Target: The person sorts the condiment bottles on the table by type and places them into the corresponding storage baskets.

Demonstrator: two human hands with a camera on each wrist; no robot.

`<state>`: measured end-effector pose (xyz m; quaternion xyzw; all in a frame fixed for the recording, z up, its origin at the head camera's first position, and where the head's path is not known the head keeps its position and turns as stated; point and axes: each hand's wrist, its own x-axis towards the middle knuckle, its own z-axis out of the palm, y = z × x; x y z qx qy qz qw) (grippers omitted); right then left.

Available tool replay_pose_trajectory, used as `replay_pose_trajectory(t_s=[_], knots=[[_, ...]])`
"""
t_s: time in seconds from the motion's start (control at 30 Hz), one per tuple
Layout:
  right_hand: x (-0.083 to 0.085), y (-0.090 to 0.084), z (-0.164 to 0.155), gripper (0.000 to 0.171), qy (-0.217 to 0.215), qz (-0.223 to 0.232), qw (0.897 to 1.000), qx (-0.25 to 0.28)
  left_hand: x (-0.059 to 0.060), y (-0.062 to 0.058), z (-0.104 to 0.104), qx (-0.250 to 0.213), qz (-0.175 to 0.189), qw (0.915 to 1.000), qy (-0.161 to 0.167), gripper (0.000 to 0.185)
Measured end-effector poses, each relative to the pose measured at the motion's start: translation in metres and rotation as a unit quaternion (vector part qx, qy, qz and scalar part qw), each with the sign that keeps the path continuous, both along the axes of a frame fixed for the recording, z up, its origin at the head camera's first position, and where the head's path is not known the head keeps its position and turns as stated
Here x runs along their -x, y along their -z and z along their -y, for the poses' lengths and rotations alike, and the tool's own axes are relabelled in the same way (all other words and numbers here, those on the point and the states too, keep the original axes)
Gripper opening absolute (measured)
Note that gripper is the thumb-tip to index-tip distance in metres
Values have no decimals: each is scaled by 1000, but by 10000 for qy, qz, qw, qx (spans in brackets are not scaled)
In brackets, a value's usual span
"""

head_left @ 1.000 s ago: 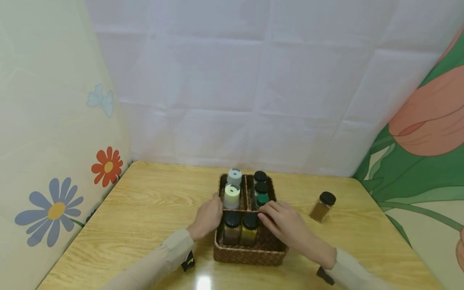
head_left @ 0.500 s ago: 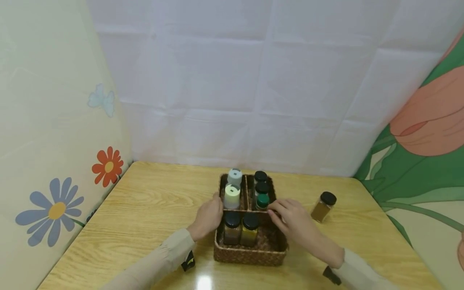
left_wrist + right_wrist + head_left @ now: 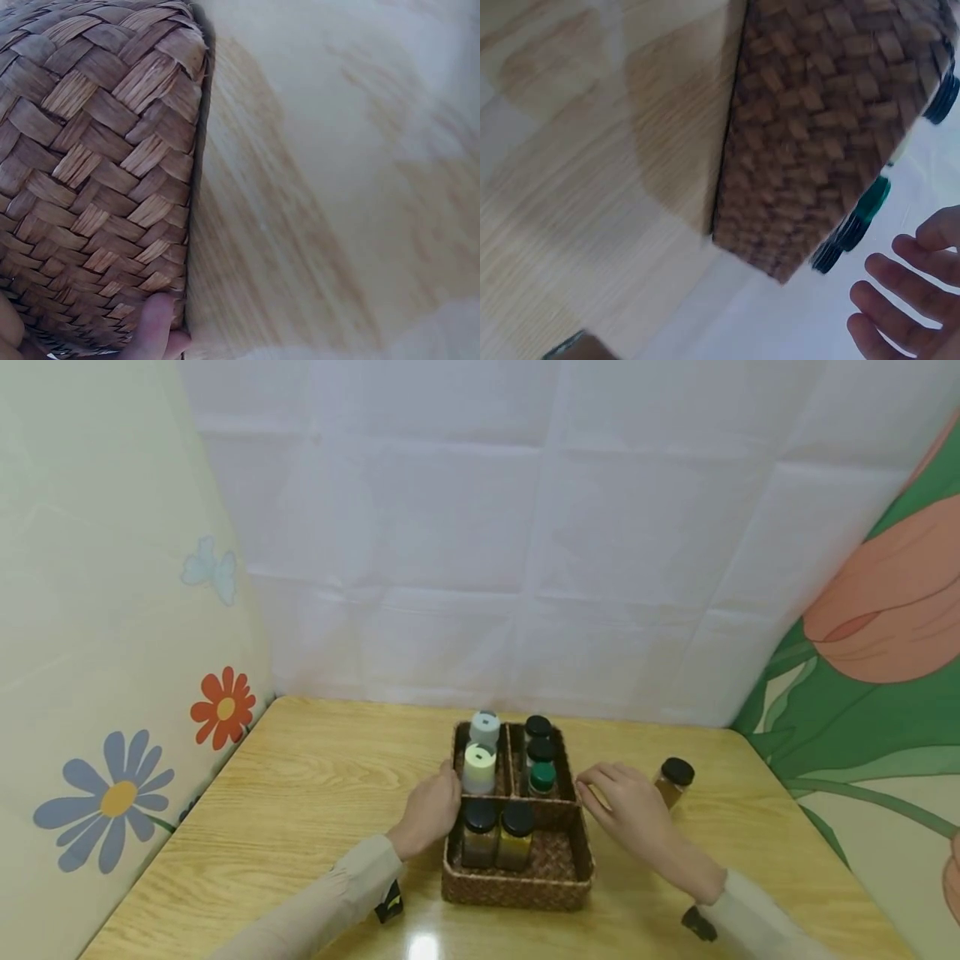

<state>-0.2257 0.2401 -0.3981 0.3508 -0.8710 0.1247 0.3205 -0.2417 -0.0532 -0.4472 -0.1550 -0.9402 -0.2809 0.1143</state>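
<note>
— What's the woven basket (image 3: 517,881) like?

— Brown wicker, square, split into compartments, sitting flat on the counter (image 3: 300,793). The left hand (image 3: 429,810) rests against its left wall.

— And the jar with the black lid (image 3: 672,782)?

— Small, clear, filled with brown powder, upright on the counter just right of the basket. The right hand (image 3: 626,802) hovers between them with its fingers loose, close beside the jar.
</note>
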Motion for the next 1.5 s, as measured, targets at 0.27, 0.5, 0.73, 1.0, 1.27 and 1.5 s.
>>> replay_pose_trajectory(t_s=[0.27,0.5,0.73,1.0,1.27,1.5], knots=[[8,-1,-21,56,185,40,9998,61,0,1,1,-100,8,9999,50,31],[20,3,-39,35,389,-147,9991,54,0,0,1,-82,-69,9999,78,31],[28,7,-57,14,869,-146,9961,20,-1,1,1,-14,-94,9999,126,34],[28,3,-73,15,1317,209,9911,17,0,1,1,1,-138,9999,96,33],[26,11,-88,11,1549,464,9868,-12,1,3,0,6,-106,9999,59,33],[29,18,-99,11,1528,797,9847,270,2,3,0,45,-204,9998,25,31]])
